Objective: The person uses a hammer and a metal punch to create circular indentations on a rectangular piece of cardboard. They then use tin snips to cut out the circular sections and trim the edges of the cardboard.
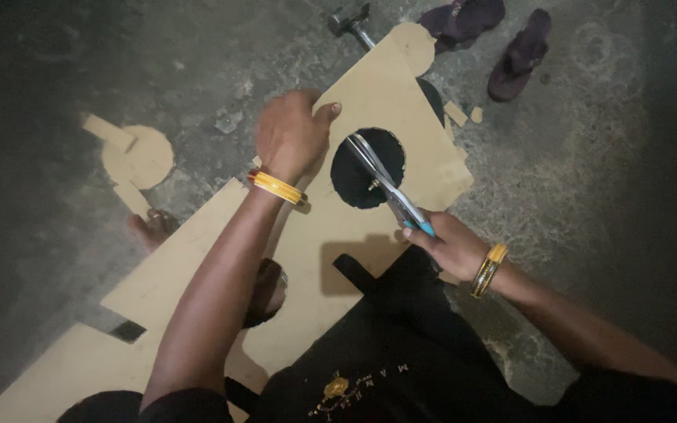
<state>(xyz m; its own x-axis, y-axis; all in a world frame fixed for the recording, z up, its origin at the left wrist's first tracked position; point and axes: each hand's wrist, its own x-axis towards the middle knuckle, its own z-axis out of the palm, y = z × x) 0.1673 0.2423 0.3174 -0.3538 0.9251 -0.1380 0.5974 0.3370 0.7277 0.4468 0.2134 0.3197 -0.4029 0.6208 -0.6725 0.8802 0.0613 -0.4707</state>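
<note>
Left hand (291, 133) flat on tan cardboard sheet (401, 117), right hand (452, 247) clamped on blue-handled scissors (385, 184).

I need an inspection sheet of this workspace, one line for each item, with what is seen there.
Surface: rough grey concrete floor, dimly lit.
Job's things: large tan board lying flat, with a round hole cut in it; scissors open over the hole.
Clutter: round tan offcut with strips on the left; small scraps at the board's right edge; hammer at the top.
Hands: left hand presses flat on the board; right hand grips the scissors' blue handle.
Cables: nothing seen.
Surroundings: two dark sandals top right; a bare foot at the board's left edge.
</note>
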